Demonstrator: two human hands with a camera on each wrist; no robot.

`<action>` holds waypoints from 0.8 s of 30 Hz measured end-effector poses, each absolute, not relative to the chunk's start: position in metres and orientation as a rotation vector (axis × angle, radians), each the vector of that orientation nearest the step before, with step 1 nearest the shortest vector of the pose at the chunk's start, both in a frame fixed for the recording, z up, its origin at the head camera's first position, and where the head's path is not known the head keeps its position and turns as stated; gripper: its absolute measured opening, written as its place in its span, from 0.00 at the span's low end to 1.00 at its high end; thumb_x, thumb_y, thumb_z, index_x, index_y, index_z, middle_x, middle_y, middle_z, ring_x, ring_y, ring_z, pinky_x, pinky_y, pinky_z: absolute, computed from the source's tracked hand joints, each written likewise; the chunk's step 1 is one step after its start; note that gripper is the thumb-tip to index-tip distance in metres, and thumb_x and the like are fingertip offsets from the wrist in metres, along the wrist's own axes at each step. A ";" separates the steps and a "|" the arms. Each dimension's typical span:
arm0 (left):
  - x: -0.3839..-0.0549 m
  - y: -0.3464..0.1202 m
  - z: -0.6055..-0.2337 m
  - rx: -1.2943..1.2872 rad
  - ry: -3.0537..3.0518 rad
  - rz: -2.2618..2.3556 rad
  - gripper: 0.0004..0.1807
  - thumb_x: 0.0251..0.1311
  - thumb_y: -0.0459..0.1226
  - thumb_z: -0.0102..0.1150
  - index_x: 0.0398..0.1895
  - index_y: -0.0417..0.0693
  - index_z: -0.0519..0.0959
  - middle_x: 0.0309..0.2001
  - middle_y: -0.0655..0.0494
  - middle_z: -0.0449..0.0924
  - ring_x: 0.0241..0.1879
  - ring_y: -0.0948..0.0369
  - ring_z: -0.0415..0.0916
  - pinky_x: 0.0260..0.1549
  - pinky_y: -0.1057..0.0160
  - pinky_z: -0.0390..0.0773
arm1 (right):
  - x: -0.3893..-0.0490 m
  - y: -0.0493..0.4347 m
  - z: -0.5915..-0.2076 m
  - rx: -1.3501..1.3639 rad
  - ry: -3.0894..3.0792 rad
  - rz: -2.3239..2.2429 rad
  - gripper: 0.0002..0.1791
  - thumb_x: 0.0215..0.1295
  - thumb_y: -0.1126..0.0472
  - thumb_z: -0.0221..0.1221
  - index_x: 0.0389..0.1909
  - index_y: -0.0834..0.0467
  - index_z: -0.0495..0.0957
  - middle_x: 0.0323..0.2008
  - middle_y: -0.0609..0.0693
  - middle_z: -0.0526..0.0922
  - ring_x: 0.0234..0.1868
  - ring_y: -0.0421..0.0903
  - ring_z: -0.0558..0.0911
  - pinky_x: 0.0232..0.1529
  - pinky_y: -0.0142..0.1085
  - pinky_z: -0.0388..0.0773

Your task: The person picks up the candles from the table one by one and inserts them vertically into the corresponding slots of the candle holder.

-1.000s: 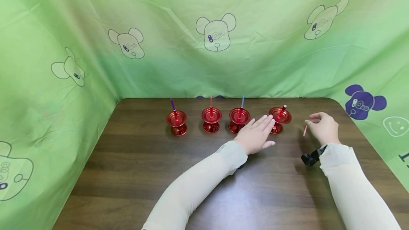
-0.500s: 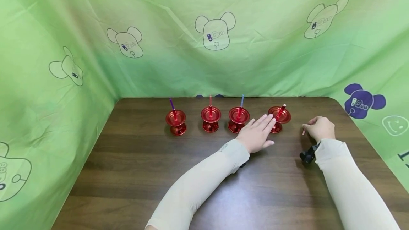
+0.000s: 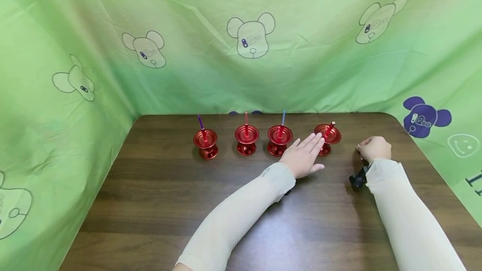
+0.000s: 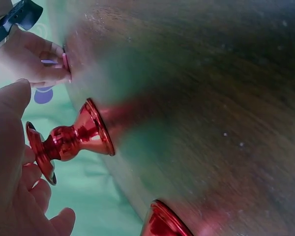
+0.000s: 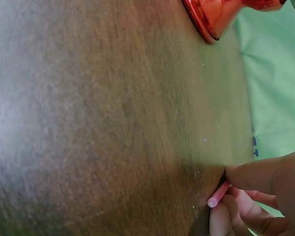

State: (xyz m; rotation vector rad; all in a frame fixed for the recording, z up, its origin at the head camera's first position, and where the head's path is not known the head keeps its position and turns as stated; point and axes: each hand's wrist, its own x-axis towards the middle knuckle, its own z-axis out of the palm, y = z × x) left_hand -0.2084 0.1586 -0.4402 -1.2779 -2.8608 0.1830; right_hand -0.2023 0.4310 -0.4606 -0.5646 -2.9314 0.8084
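Observation:
My left hand reaches across with its fingers straight, fingertips at the dish of the rightmost red metallic candle holder. In the left wrist view the fingers lie by the dish rim of that holder. To its right, low at the tabletop, my right hand pinches a thin pink candle between thumb and fingers. Most of this candle is hidden in the head view. A short red stem with a pale top rises from the rightmost dish.
Left of my left hand stand holders with a blue candle, a pinkish-red candle and a purple candle. A green printed cloth hangs behind the wooden table. Each wrist wears a black device.
My right hand has moved slightly left with the pink candle, which is now hidden in the head view. The left hand stays by the rightmost holder. The whole head view has shifted slightly.

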 end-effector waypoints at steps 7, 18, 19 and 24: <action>-0.209 0.159 -0.439 -1.273 -2.855 0.207 0.43 0.74 0.65 0.35 0.84 0.59 0.41 0.83 0.65 0.34 0.80 0.67 0.31 0.75 0.60 0.50 | -0.203 0.429 -0.458 -0.617 -2.940 0.813 0.16 0.65 0.57 0.56 0.26 0.65 0.84 0.14 0.46 0.78 0.36 0.63 0.81 0.35 0.44 0.74; -0.211 0.160 -0.440 -1.284 -2.853 0.236 0.44 0.73 0.66 0.35 0.84 0.59 0.40 0.83 0.65 0.34 0.80 0.67 0.31 0.76 0.61 0.50 | -0.203 0.431 -0.465 -0.623 -2.867 0.814 0.17 0.59 0.57 0.58 0.33 0.68 0.85 0.29 0.62 0.85 0.40 0.67 0.80 0.40 0.50 0.75; -0.211 0.160 -0.441 -1.285 -2.852 0.238 0.44 0.73 0.66 0.35 0.84 0.59 0.40 0.83 0.65 0.34 0.80 0.67 0.31 0.76 0.61 0.50 | -0.203 0.430 -0.465 -0.619 -2.858 0.813 0.17 0.59 0.57 0.58 0.34 0.69 0.85 0.32 0.64 0.85 0.41 0.68 0.80 0.42 0.52 0.75; -0.212 0.160 -0.442 -1.289 -2.851 0.240 0.44 0.73 0.66 0.35 0.84 0.60 0.40 0.83 0.65 0.34 0.80 0.67 0.32 0.76 0.61 0.49 | -0.203 0.426 -0.467 -0.593 -2.805 0.800 0.18 0.60 0.58 0.57 0.37 0.70 0.84 0.42 0.70 0.84 0.46 0.72 0.79 0.50 0.57 0.73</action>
